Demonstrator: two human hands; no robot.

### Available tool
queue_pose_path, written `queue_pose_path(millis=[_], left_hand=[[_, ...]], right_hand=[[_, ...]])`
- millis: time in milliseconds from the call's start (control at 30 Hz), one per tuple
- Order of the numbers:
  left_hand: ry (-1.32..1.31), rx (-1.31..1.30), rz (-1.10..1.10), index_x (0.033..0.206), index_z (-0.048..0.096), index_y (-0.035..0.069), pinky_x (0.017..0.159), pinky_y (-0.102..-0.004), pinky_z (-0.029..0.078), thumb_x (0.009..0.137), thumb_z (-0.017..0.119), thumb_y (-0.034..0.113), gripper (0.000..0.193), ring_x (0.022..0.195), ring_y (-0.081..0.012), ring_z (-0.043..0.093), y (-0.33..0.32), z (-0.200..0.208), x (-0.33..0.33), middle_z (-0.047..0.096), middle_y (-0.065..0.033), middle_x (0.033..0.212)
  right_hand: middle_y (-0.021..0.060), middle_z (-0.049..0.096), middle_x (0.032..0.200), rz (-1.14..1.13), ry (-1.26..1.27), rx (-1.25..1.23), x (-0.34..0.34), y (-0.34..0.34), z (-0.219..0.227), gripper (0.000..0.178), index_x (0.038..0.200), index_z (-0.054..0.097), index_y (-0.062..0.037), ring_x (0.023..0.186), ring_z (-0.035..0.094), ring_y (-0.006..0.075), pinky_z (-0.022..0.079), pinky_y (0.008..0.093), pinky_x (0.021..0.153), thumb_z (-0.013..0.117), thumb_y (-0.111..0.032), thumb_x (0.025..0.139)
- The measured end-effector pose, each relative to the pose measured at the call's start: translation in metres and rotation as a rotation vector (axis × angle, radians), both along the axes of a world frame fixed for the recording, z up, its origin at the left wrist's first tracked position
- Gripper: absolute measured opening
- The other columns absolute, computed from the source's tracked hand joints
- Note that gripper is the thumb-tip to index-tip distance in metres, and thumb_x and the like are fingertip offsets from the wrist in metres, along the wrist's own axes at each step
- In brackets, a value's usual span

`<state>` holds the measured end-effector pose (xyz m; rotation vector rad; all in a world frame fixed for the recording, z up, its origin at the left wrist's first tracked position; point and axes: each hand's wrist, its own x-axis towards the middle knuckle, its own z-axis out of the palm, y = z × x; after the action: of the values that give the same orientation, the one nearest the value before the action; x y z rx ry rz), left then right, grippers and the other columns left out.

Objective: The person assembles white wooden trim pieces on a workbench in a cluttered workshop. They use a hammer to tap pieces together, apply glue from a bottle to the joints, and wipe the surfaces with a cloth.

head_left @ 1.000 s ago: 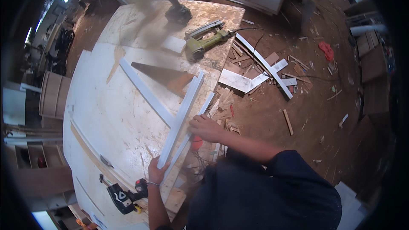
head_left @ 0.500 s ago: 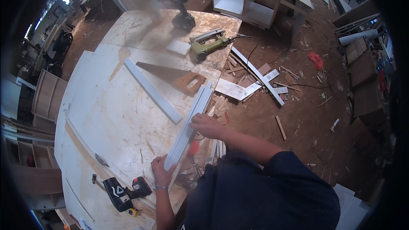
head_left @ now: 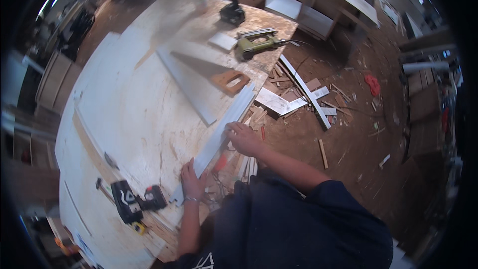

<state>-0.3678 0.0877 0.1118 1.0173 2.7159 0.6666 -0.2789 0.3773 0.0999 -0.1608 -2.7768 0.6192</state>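
White strips along tabletop edge, held w/ L hand & R hand.
L hand grasps lower end, R hand grips mid-side; strips run 7 to 1 o'clock. Handsaw approx. 11–12 o'clock from R hand, blk power tool approx. 8 from L.

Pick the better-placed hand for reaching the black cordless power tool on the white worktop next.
Left, likely. The left hand, near the lower end of the long, narrow white strips, is closer to the black cordless power tool. The right hand is farther up the strips.
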Motion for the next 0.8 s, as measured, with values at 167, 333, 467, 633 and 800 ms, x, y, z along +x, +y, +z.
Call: queue_pose_path(millis=[167, 333, 467, 633, 800], left_hand=[[0.179, -0.195, 0.099, 0.157, 0.041, 0.005, 0.123, -0.0530, 0.028, 0.095, 0.068, 0.040, 0.076, 0.145, -0.0407, 0.039, -0.007, -0.019, 0.016, 0.044, -0.0229, 0.153], [0.247, -0.216, 0.155, 0.163, 0.031, 0.006, 0.129, -0.0539, 0.014, 0.101, 0.058, 0.031, 0.072, 0.159, -0.0414, 0.016, 0.016, -0.022, 0.040, 0.019, -0.0264, 0.170], [0.143, -0.086, 0.183, 0.164, 0.030, 0.009, 0.129, -0.0515, 0.015, 0.100, 0.058, 0.025, 0.072, 0.159, -0.0407, 0.016, 0.010, -0.007, 0.043, 0.018, -0.0261, 0.170], [0.199, -0.142, 0.194, 0.164, 0.031, 0.012, 0.129, -0.0505, 0.016, 0.101, 0.054, 0.022, 0.068, 0.158, -0.0390, 0.022, 0.012, -0.016, 0.044, 0.026, -0.0241, 0.168], [0.217, -0.126, 0.216, 0.158, 0.045, 0.015, 0.121, -0.0540, 0.028, 0.097, 0.064, 0.027, 0.065, 0.141, -0.0346, 0.043, 0.019, -0.019, 0.039, 0.049, -0.0184, 0.150]], right_hand=[[0.0180, 0.053, 0.149, 0.091, -0.080, -0.070, 0.007, 0.004, 0.009, 0.047, 0.134, 0.063, -0.0045, 0.139, 0.050, 0.0380, 0.041, 0.0471, 0.117, 0.063, -0.003, 0.087], [0.0213, 0.034, 0.166, 0.093, -0.219, 0.044, 0.013, -0.009, 0.010, 0.074, 0.156, 0.043, -0.0056, 0.154, 0.031, 0.0409, 0.035, 0.0501, 0.121, 0.070, -0.008, 0.087], [0.0255, 0.027, 0.168, 0.125, -0.181, 0.129, 0.012, -0.018, -0.001, 0.086, 0.160, 0.032, -0.0002, 0.158, 0.023, 0.0412, 0.032, 0.0515, 0.123, 0.073, -0.010, 0.086], [0.0288, 0.026, 0.167, 0.171, -0.201, -0.003, 0.013, -0.016, 0.008, 0.082, 0.160, 0.032, 0.0014, 0.157, 0.020, 0.0471, 0.026, 0.0504, 0.127, 0.068, -0.004, 0.087], [0.0264, 0.026, 0.168, 0.137, -0.231, -0.018, 0.014, -0.004, -0.007, 0.081, 0.161, 0.032, -0.0004, 0.157, 0.022, 0.0441, 0.026, 0.0500, 0.127, 0.067, -0.004, 0.088]])
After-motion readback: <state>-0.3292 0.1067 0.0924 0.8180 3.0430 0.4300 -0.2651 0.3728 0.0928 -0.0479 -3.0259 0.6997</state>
